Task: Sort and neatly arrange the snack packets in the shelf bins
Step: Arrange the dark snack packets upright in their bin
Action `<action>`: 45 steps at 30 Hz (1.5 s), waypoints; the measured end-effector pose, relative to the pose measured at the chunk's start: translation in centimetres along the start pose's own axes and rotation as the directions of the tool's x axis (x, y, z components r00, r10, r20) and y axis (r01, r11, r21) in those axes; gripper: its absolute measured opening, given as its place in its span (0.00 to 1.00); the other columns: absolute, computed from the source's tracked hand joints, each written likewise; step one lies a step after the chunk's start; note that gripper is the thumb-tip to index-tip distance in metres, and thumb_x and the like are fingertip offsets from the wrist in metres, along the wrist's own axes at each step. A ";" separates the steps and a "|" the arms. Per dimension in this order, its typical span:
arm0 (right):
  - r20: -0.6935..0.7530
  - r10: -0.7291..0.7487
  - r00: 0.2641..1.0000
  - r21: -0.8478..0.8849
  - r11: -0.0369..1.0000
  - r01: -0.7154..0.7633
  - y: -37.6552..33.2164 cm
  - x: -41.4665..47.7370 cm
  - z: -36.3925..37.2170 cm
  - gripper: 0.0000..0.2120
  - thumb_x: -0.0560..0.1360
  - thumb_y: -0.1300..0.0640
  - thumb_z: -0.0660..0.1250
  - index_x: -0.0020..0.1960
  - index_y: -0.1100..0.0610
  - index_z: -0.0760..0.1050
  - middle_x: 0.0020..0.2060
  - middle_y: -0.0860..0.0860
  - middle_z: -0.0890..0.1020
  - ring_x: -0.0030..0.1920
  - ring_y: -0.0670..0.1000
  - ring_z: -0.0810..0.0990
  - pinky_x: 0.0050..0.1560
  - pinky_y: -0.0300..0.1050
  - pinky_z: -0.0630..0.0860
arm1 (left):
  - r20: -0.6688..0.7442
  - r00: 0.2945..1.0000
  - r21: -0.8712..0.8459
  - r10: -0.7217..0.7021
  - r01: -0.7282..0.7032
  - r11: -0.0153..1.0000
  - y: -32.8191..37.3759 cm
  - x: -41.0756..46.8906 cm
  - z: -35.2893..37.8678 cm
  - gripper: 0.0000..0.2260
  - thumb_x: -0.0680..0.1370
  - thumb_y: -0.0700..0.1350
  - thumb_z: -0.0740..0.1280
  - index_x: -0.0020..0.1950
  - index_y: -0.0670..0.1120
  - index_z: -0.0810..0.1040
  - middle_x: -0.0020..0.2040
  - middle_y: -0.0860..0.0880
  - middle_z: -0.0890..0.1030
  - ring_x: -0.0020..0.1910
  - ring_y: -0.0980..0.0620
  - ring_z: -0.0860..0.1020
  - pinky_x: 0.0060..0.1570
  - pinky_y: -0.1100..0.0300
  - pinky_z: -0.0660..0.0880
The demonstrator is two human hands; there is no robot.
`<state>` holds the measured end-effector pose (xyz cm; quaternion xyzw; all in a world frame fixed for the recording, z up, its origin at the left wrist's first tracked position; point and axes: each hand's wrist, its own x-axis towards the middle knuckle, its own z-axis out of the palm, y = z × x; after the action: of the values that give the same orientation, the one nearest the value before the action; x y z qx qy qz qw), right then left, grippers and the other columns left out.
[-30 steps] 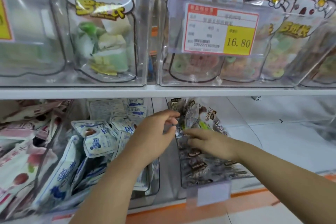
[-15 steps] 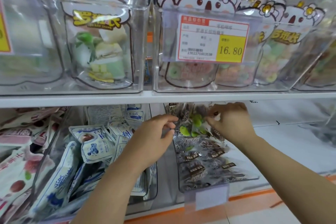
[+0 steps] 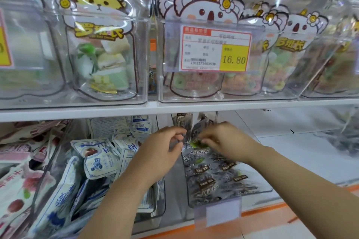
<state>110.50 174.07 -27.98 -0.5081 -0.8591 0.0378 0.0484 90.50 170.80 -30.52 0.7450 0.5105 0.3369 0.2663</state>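
Reaching under the shelf, the left hand (image 3: 165, 151) and right hand (image 3: 225, 139) pinched upright dark packets (image 3: 183, 122) at the back of a clear bin (image 3: 250, 193). Front rows lay tidy; neighbouring blue-and-white packets (image 3: 97, 161) apparently awaited sorting.

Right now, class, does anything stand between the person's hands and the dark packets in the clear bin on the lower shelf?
Nothing visible does. The left hand and right hand grip the dark packets inside the clear bin; the shelf board passes above them.
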 end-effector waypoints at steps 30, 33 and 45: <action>-0.327 0.099 0.940 0.068 0.994 -0.081 3.1 -5.2 0.4 0.14 0.67 0.57 0.76 0.52 0.56 0.82 0.53 0.50 0.82 0.53 0.50 0.80 0.51 0.34 0.69 | 0.018 1.000 -0.002 -0.003 0.003 1.000 -0.2 0.1 -0.3 0.14 0.79 0.44 0.64 0.64 0.55 0.74 0.53 0.62 0.76 0.53 0.67 0.73 0.50 0.75 0.67; -0.360 0.087 0.929 0.025 0.996 -0.083 3.2 -6.8 -0.5 0.10 0.68 0.55 0.76 0.48 0.56 0.82 0.52 0.48 0.82 0.46 0.41 0.78 0.46 0.32 0.69 | 0.010 1.000 0.019 -0.004 0.004 1.000 0.1 0.0 -0.2 0.14 0.79 0.44 0.64 0.64 0.55 0.74 0.54 0.61 0.77 0.54 0.64 0.73 0.55 0.68 0.70; -0.103 0.303 0.948 -0.301 0.898 -0.320 0.7 -8.7 -3.1 0.14 0.78 0.48 0.60 0.62 0.38 0.70 0.61 0.36 0.75 0.58 0.45 0.77 0.49 0.38 0.72 | 0.011 0.999 0.083 0.044 -0.045 0.996 -0.1 -0.2 0.1 0.15 0.79 0.44 0.63 0.65 0.55 0.74 0.57 0.59 0.75 0.55 0.65 0.71 0.50 0.75 0.64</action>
<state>115.64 166.82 -25.34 -0.6408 -0.7602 -0.1057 -0.0165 90.48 170.64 -30.72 0.7681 0.5062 0.3177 0.2300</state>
